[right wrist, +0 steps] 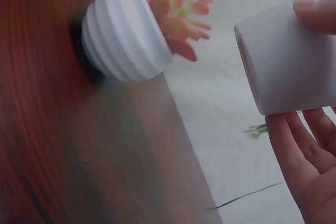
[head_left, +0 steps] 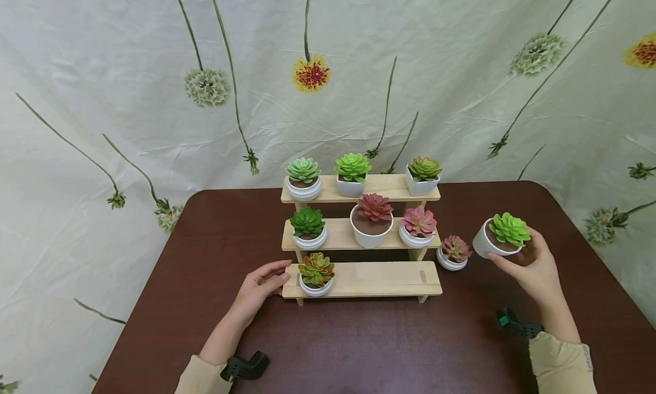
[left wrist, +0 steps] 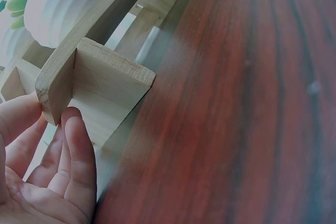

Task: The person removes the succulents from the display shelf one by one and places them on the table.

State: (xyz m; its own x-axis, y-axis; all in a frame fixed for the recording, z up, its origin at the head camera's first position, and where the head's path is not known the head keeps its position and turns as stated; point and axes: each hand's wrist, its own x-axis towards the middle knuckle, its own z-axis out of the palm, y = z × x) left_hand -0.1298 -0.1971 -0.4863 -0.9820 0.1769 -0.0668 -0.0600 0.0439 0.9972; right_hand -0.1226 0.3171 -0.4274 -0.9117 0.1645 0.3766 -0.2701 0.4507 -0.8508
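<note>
My left hand [head_left: 262, 284] pinches the left end of the bottom step of a three-tier wooden plant stand [head_left: 376, 280]; the left wrist view shows thumb and fingers at the board's end [left wrist: 55, 85]. On that step sits a ribbed white pot with an orange-green succulent [head_left: 316, 273]. Off to the right, my right hand [head_left: 535, 269] holds a smooth white pot with a bright green succulent [head_left: 504, 234], raised and tilted. Thumb and fingers lie on opposite sides of this pot [right wrist: 294, 61]. Near it, a small ribbed pot with a reddish succulent [head_left: 453, 253] stands beside the stand.
Three potted succulents line the top step, among them a bright green one [head_left: 352, 167]. The middle step bears three more, with a large red one [head_left: 372, 220] at its centre. Beneath is a dark red-brown table [head_left: 359, 348]; a flower-print cloth [head_left: 359, 41] hangs behind.
</note>
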